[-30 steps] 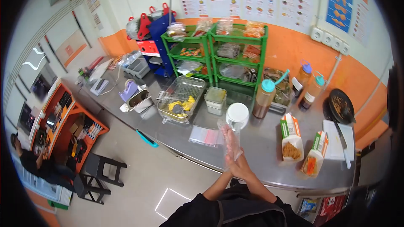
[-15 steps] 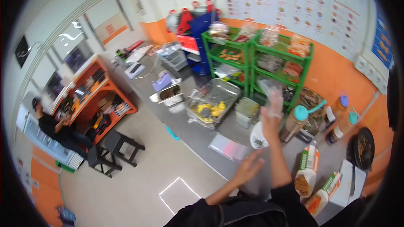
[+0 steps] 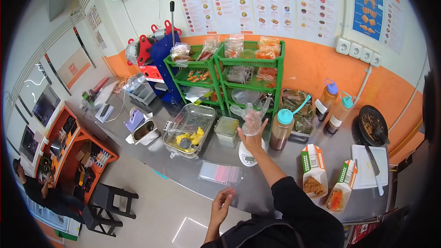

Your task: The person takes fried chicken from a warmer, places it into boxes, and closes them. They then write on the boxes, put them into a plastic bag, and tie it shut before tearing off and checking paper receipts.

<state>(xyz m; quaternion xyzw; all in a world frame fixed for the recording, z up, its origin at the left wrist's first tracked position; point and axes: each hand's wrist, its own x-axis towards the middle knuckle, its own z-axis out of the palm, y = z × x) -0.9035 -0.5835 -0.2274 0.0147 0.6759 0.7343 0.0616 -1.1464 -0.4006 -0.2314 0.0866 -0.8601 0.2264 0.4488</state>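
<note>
My right hand is raised over the counter with its fingers spread. A clear plastic glove covers its fingers loosely. Just below the hand stands a white kitchen scale. My bare left hand hangs at the counter's front edge, fingers loosely bent and nothing seen in them. Close to it lies a stack of clear plastic bags with pink edges. A squeeze bottle with a turquoise cap is right of my right hand. Left of the scale are a lidded plastic tub and a clear container with yellow pieces.
Green racks with bagged ingredients stand behind. On the right are two food boxes, a knife on a white cutting board, and a stone mortar. Another person stands far left near black stools.
The view has swung right and levelled. My left hand has drawn lower, its fingers now more bent. The right hand stays raised near the scale, fingers spread wider.
</note>
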